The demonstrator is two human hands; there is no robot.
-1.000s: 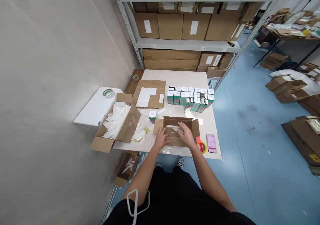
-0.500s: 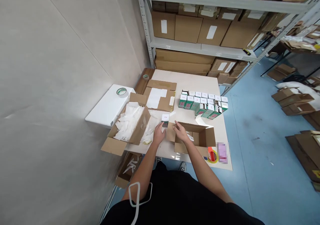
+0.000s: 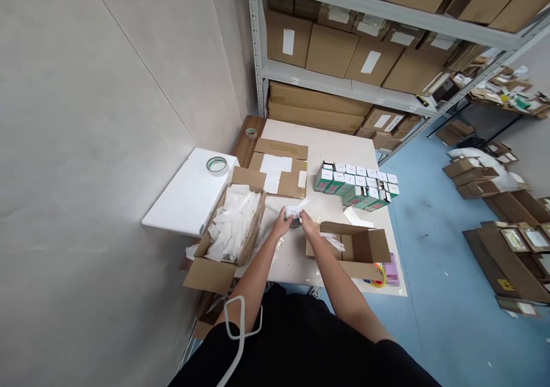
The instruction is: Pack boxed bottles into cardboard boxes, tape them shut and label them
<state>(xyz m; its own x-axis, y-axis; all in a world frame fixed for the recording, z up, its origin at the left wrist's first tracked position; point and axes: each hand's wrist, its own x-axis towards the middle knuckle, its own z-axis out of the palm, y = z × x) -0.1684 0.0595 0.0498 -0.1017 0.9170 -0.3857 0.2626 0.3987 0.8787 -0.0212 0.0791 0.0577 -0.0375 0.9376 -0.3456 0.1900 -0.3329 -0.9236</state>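
A small white-topped carton (image 3: 294, 210) stands between my hands near the middle of the table. My left hand (image 3: 282, 225) grips its left side, and my right hand (image 3: 307, 224) has its fingers on the right side. Thin white strips stick out beside the carton. To the right of my right hand lies an open cardboard box (image 3: 356, 269) with a few white pieces inside. Left of my left hand is another open cardboard box (image 3: 250, 226), heaped with white plastic bags (image 3: 232, 221).
Rows of green and white cartons (image 3: 350, 180) stand at the back right. A flattened cardboard box (image 3: 296, 182) lies behind my hands. A tape roll (image 3: 216, 164) rests on a white board (image 3: 180, 203) at left. Metal shelving (image 3: 318, 80) with boxes borders the far edge.
My right hand has left the open cardboard box and come to the small carton. Both hands now hold the carton, which sits slightly further right in view. The camera view has shifted.
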